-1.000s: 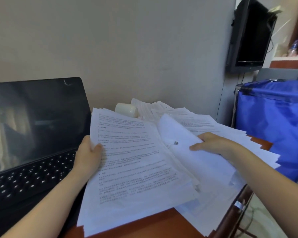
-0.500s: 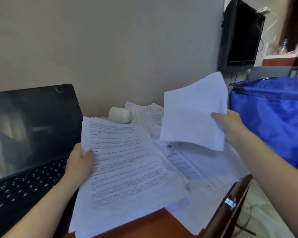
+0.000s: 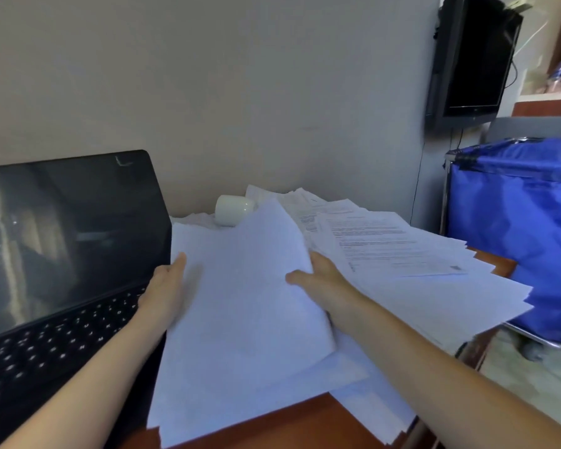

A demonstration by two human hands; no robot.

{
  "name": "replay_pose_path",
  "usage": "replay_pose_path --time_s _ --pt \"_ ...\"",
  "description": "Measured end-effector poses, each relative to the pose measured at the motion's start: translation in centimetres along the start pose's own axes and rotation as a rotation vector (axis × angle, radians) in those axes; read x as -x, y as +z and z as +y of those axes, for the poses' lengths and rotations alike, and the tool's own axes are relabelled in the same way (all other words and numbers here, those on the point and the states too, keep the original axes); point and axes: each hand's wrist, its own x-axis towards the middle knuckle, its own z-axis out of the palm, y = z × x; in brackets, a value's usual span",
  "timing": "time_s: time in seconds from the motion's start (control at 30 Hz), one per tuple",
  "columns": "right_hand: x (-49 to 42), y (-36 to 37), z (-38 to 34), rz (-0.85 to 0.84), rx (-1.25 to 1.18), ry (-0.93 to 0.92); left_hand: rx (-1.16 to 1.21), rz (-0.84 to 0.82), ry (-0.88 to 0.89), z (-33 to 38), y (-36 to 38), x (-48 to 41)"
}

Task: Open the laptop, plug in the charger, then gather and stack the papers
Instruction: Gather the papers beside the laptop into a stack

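Reddish-brown polished wood is seen as the surface (image 3: 289, 426), set against a plain, matt beige wall (image 3: 240, 92). On it a stack of papers (image 3: 208, 400) is laid, thin white sheets with the blank side up and the lower corners slightly fanned. The stack's left edge, at 9 o'clock, is clasped by the left grip (image 3: 164, 286), with the thumb laid flat on top of the paper. The top sheet (image 3: 266, 247) is bowed upward along its right side, and that edge, at 3 o'clock, is pinched by the right grip (image 3: 321, 280), the thumb being on top and the fingers hidden beneath. The stack is thus held between the two grips.

Loose printed sheets (image 3: 386, 247) are spread in a ragged fan at 2 to 3 o'clock of the stack, overhanging the surface's far edge. A small, smooth white rounded object (image 3: 232, 209) is lying at 12 o'clock, just beside the papers. An open black laptop (image 3: 72, 238), with glossy dark screen and matt keys, is stood at 9 o'clock. A black wall-mounted screen (image 3: 473, 59) is seen at 1 o'clock, and a shiny blue fabric cart (image 3: 515, 228) on a metal frame at 3 o'clock.
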Motion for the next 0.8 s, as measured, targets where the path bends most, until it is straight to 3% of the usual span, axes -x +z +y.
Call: replay_pose_path --time_s 0.17,0.27,0.33,0.4,0.47,0.6,0.8 --pt "-0.5 0.0 -0.4 -0.115 0.458 -0.09 -0.179 -0.006 0.057 0.1 0.0 1.1" --pt "-2.3 -2.6 -0.4 0.077 0.924 -0.116 -0.177 0.018 0.093 0.1 0.2 1.3" --pt "-3.0 -4.5 0.1 0.132 1.127 -0.019 -0.178 0.032 0.118 -0.3 0.3 1.0" --pt "-3.1 -6.0 0.8 0.057 1.119 0.09 -0.177 0.043 0.135 -0.5 0.4 0.9" --pt "-3.0 -6.9 1.4 0.061 1.056 0.082 -0.172 0.038 0.151 -0.4 0.5 1.0" --pt "-3.4 -7.5 2.4 0.371 1.097 -0.052 -0.166 0.04 0.156 -0.3 0.4 1.1" --pt "-3.4 -8.3 3.4 0.572 0.944 -0.051 -0.158 0.037 0.153 -0.2 0.5 1.3"
